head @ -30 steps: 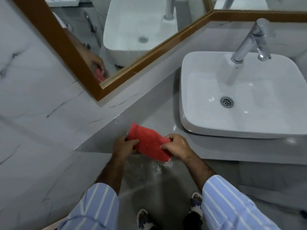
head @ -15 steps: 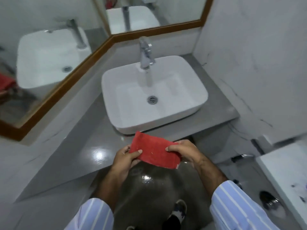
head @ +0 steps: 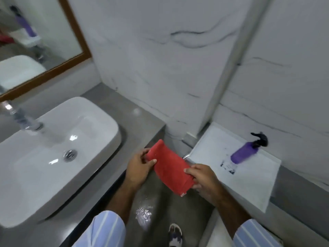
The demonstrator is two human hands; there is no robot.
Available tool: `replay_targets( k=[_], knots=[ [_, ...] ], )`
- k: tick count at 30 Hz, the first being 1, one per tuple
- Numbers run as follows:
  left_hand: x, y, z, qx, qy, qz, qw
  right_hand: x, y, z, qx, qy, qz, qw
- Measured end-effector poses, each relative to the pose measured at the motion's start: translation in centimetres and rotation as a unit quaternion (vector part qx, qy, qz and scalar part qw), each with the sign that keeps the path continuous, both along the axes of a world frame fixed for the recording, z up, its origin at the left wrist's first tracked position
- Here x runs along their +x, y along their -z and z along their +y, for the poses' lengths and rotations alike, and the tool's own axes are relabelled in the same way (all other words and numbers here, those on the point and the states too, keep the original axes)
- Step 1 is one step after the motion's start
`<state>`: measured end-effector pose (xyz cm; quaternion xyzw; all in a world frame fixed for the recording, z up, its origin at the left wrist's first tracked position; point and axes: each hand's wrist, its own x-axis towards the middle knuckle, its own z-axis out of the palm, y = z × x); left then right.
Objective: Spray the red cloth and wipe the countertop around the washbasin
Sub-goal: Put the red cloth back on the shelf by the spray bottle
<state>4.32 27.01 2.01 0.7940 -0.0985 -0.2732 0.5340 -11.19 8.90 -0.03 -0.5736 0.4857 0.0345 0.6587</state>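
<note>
I hold a folded red cloth (head: 170, 168) in front of me with both hands. My left hand (head: 138, 168) pinches its upper left end and my right hand (head: 204, 180) grips its lower right end. The cloth hangs over the floor, just off the front right corner of the grey countertop (head: 142, 118). The white washbasin (head: 99, 122) sits on that countertop at the left. A purple spray bottle (head: 243, 153) with a black trigger stands on a white surface (head: 258, 184) to the right, beyond my right hand.
A chrome tap (head: 21, 120) rises at the basin's back left. A wood-framed mirror (head: 78, 38) hangs on the upper left. Marble walls fill the background. The grey floor (head: 160, 211) below shows a wet shine, with my shoe (head: 175, 232) near the bottom.
My view has swung from left to right: the basin slid to the left and the spray bottle on the white surface came into sight. Both hands kept hold of the cloth.
</note>
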Motion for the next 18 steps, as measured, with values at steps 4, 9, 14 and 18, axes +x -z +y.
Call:
replay_targets(
  k=[4, 9, 14, 18],
  knots=[
    [-0.7, -2.4, -11.8, 0.074, 0.159, -0.186, 0.967, -3.2, 0.7, -4.2, 0.005, 0.1, -0.02, 0.995],
    [-1.9, -3.4, -23.2, 0.098, 0.304, -0.246, 0.915, -4.3, 1.0, -6.8, 0.103, 0.168, -0.056, 0.979],
    [-1.5, -0.9, -30.4, 0.148, 0.371, -0.242, 0.884, -3.6, 3.1, -10.4, 0.167, 0.237, -0.081, 0.954],
    [-1.2, 2.8, -33.4, 0.182, 0.38, -0.201, 0.884, -3.1, 5.0, -12.2, 0.183, 0.263, -0.074, 0.944]
  ],
)
